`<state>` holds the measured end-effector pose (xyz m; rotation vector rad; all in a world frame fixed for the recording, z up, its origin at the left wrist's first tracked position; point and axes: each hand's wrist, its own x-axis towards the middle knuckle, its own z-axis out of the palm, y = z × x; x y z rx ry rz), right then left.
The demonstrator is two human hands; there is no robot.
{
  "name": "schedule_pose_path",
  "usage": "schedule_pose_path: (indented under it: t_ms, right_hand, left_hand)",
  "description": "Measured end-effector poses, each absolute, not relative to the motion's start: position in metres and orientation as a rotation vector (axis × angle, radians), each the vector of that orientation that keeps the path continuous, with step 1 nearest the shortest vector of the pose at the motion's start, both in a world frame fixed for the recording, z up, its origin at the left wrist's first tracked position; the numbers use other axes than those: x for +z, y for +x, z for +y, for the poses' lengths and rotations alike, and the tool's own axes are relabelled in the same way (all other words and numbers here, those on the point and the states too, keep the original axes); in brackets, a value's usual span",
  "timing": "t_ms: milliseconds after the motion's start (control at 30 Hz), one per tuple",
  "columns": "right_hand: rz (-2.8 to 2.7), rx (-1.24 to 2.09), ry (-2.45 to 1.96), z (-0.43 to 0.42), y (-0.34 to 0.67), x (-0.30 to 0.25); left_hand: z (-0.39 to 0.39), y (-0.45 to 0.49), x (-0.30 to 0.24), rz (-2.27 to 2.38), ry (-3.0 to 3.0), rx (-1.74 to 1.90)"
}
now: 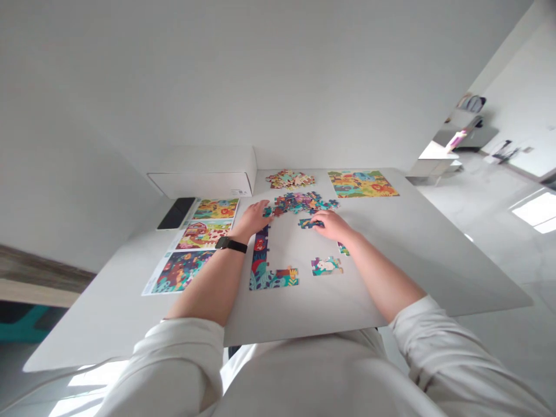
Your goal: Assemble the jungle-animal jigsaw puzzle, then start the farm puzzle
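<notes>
Joined: L-shaped strip (269, 282), toward desk's (434, 243) front edge | loose: purple heap (299, 202), farther back | left grip (253, 218): can't tell | right grip (332, 225): pinching dark piece (304, 223)

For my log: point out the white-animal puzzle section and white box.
White-animal puzzle section (325, 265), head view: on the animal's body.
White box (200, 185), head view: middle of its front face.

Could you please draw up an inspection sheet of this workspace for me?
Surface: pale table, with puzzle pieces spread across its middle.
Job's things: L-shaped puzzle section, white-animal section and nearer loose pile.
Clutter: farther pile, lion picture, picture sheet, dark phone-like slab, white box.
Hands: left hand at the nearer pile's left end; right hand touching a dark piece.
Cables: thin cord-like line, lower left.
Surroundings: plain wall, shiny floor.
</notes>
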<state>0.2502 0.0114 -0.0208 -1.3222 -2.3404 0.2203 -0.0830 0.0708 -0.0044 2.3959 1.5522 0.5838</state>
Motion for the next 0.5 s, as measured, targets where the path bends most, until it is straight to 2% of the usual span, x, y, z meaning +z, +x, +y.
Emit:
schedule_pose_path:
  t_ms: [300,500]
  right_hand:
    - [-2.305,0.238,-1.321,0.009,0.249,-0.021]
    - [-2.268,0.242,-1.32,0.011,0.242,-0.015]
  left_hand:
    - [0.083,-0.101,-0.013,1.711,2.223,0.747]
    - [0.077,-0.085,-0.014,1.558,2.391,0.753]
